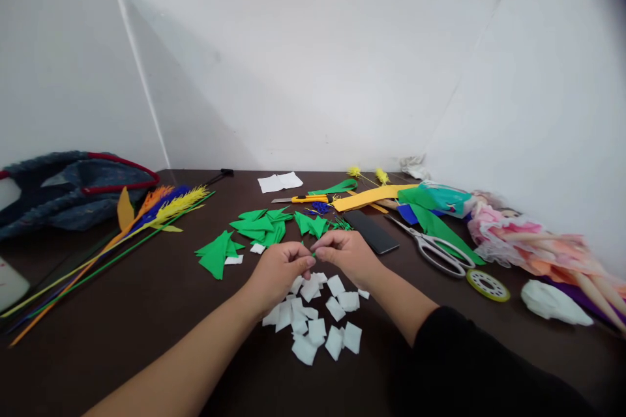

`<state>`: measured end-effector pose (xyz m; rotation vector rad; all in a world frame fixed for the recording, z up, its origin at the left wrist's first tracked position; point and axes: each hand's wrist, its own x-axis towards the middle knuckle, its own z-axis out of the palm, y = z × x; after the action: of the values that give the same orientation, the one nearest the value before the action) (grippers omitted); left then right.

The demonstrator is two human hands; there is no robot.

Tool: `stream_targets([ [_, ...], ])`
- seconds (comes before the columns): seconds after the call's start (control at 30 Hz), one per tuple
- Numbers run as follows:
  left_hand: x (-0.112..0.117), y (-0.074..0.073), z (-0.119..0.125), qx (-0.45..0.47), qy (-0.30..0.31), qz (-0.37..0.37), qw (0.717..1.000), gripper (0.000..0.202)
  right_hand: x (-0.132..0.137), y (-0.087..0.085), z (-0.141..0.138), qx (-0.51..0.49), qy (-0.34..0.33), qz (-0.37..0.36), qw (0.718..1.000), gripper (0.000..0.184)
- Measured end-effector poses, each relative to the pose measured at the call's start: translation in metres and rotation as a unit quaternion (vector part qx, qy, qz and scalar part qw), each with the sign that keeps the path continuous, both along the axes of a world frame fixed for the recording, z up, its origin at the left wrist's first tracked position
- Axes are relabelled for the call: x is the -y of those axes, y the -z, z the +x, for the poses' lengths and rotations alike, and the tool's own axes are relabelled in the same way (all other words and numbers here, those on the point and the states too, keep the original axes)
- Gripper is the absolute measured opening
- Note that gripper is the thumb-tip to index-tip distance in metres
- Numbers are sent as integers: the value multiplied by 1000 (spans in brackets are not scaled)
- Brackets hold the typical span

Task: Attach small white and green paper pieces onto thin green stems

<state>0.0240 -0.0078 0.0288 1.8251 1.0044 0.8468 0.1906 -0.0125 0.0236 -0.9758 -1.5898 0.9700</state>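
Since the green scrap [313, 254] looks tiny, the left hand [283, 268] and right hand [346, 254] pinch it, white squares [317, 331] presumably grouped for reach.

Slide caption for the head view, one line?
Left hand and right hand close together near scattered white pieces and green cutouts.

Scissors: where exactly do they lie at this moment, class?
In the head view, the scissors lie on the right side of the dark table, between the flat black slab and the yellow-rimmed tape roll near their handles.
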Motion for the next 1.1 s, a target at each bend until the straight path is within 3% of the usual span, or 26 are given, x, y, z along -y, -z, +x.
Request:
stream_targets([
  [0.2, -1, 0, 0, -43, -8, 39, 998, 20, 2, -7, -8, 148, 110, 61, 981, 13],
  [0.43, 0, -4, -1, -106, -33, 120, 987, 21, -2, -3, -16, 191, 156, 94, 964, 29],
  [0.57, 1, -3, -1, -128, -29, 153, 980, 21, -5, 1, -10, 172, 105, 32, 979, 35],
  [0.67, 0, -3, -3, -113, -31, 127, 985, 19, -7, 4, -1, 80, 13, -22, 996, 32],
  [0.8, -1, -4, -6, -82, -25, 81, 993, 18, -8, 7, 3, -14, -87, -23, 996, 24],
  [0.97, -2, -2, -9, -55, -9, 50, 997, 18, -5, 6, -5, 56, 9, 12, 998, 7],
  [1.1, -1, -1, -8, -53, 4, 41, 998, 18, -1, 0, -10, 157, 82, 71, 982, 10],
])
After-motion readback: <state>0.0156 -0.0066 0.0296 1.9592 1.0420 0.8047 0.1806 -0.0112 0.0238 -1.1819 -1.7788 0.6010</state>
